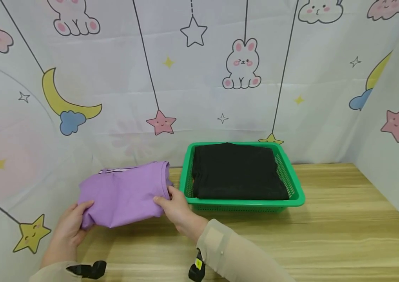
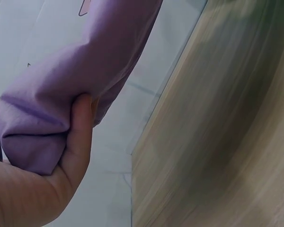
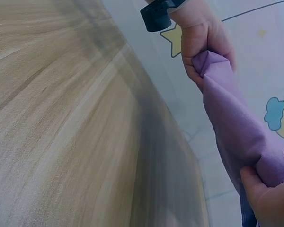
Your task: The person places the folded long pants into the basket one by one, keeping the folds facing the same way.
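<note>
A folded purple cloth [image 1: 125, 196] is held up over the left part of the table, with a dark-and-white striped strip along its far edge. My left hand [image 1: 69, 227] grips its left end, thumb on the near face. At the right end my right hand [image 1: 178, 207] pinches it, thumb in front and the other fingers partly hidden behind the fold. The left wrist view shows the cloth [image 2: 80, 71] bunched between thumb and fingers. Both hands appear on the cloth [image 3: 232, 113] in the right wrist view, and a gap separates it from the tabletop.
Right of the cloth stands a green plastic basket [image 1: 245, 202] with folded black cloth [image 1: 238, 172] lying in it. The wooden table [image 1: 333, 223] meets a white printed curtain [image 1: 199, 86] at the back and sides. Black wrist devices [image 1: 196, 268] hang at the sleeves.
</note>
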`<action>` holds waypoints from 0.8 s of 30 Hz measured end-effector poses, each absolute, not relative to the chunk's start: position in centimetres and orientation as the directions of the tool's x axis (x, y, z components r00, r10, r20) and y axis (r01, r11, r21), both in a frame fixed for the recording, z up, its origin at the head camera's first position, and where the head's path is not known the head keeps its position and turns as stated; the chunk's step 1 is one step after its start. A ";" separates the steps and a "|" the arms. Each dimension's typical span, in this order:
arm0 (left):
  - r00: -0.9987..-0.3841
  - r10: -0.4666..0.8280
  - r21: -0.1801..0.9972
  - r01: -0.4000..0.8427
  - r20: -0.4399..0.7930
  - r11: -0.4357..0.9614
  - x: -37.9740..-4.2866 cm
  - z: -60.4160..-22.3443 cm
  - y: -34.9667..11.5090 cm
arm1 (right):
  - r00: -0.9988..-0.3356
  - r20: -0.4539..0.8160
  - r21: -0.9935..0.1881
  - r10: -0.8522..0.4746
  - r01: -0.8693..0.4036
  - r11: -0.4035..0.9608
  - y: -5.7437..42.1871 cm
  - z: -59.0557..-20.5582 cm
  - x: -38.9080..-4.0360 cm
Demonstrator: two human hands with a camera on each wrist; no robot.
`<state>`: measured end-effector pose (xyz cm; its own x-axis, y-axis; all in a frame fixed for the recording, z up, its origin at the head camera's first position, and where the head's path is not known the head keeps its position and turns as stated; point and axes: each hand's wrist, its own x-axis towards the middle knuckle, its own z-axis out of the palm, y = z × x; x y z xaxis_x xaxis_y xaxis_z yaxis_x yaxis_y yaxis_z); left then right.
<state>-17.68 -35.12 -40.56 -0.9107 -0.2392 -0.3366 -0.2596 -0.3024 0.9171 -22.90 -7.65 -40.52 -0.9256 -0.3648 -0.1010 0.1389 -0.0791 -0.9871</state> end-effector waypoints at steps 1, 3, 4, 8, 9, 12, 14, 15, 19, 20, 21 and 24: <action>-0.913 -0.237 0.918 -0.254 -0.332 -0.306 -17.7 -40.5 -35.1 | -0.924 -0.105 -0.986 -0.367 0.145 -0.083 -7.6 -40.4 -22.9; -0.919 -0.231 0.917 -0.237 -0.318 -0.320 -17.7 -40.5 -35.1 | -0.923 -0.104 -0.985 -0.372 0.146 -0.087 -7.5 -40.2 -23.0; -0.923 -0.229 0.918 -0.225 -0.308 -0.326 -17.7 -40.5 -35.1 | -0.921 -0.101 -0.985 -0.376 0.146 -0.092 -7.5 -40.2 -23.0; -0.939 -0.217 0.921 -0.183 -0.267 -0.343 -17.6 -40.5 -35.1 | -0.918 -0.084 -0.984 -0.388 0.138 -0.115 -7.3 -40.0 -23.0; -0.941 -0.217 0.923 -0.176 -0.260 -0.342 -17.6 -40.5 -35.1 | -0.917 -0.078 -0.984 -0.391 0.135 -0.119 -7.3 -40.0 -23.1; -0.937 -0.215 0.920 -0.193 -0.277 -0.342 -17.6 -40.4 -35.1 | -0.917 -0.071 -0.984 -0.392 0.127 -0.121 -7.2 -40.0 -23.0; -0.931 -0.218 0.918 -0.209 -0.292 -0.337 -17.6 -40.3 -35.0 | -0.917 -0.069 -0.986 -0.393 0.123 -0.114 -7.2 -40.2 -23.1; -0.929 -0.219 0.918 -0.214 -0.297 -0.334 -17.6 -40.3 -35.0 | -0.917 -0.073 -0.986 -0.392 0.126 -0.111 -7.2 -40.2 -23.1; -0.932 -0.214 0.919 -0.211 -0.291 -0.333 -17.6 -40.3 -35.0 | -0.918 -0.085 -0.985 -0.388 0.137 -0.107 -7.1 -40.3 -23.2; -0.936 -0.213 0.921 -0.201 -0.282 -0.333 -17.6 -40.3 -35.0 | -0.917 -0.089 -0.984 -0.388 0.140 -0.107 -7.1 -40.2 -23.2; -0.939 -0.209 0.922 -0.193 -0.272 -0.336 -17.5 -40.3 -35.1 | -0.917 -0.092 -0.983 -0.388 0.145 -0.109 -7.1 -40.1 -23.3; -0.949 -0.200 0.925 -0.165 -0.244 -0.343 -17.5 -40.3 -35.2 | -0.916 -0.091 -0.983 -0.392 0.146 -0.112 -7.1 -39.9 -23.3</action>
<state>-17.52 -35.19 -40.30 -0.9490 -0.2003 -0.2436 -0.1650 -0.3428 0.9248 -23.34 -7.09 -39.90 -0.9156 -0.3917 -0.0911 0.1456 -0.1116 -0.9830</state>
